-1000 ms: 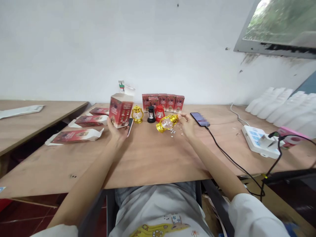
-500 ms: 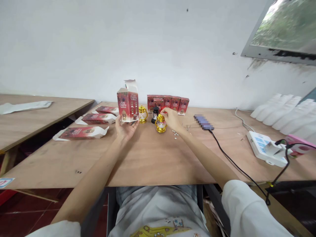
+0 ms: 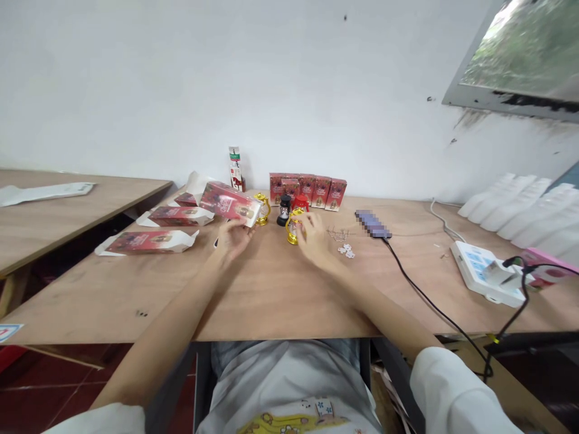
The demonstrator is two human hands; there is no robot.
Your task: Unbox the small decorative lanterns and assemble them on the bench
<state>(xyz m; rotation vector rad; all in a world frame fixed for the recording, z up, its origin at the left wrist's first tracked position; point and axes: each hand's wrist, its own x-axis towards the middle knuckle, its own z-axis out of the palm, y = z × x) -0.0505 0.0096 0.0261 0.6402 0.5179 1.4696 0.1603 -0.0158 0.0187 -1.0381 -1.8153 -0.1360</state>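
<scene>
My left hand holds a red printed carton tipped over sideways, its open white flap pointing left. My right hand rests on the table beside a small gold toy lantern, fingers curled close to it; whether they grip it I cannot tell. A second gold lantern, a black one and a red one stand just behind. Small white button cells and thin metal bits lie right of my right hand.
A row of red cartons stands at the wall. Flattened cartons lie at left. A phone with a black cable, a white power strip, a small tube and stacked white pieces are around the wooden table.
The carton in my left hand has tipped from upright to lying sideways. My right hand slid down from the top of the gold lantern to its right side.
</scene>
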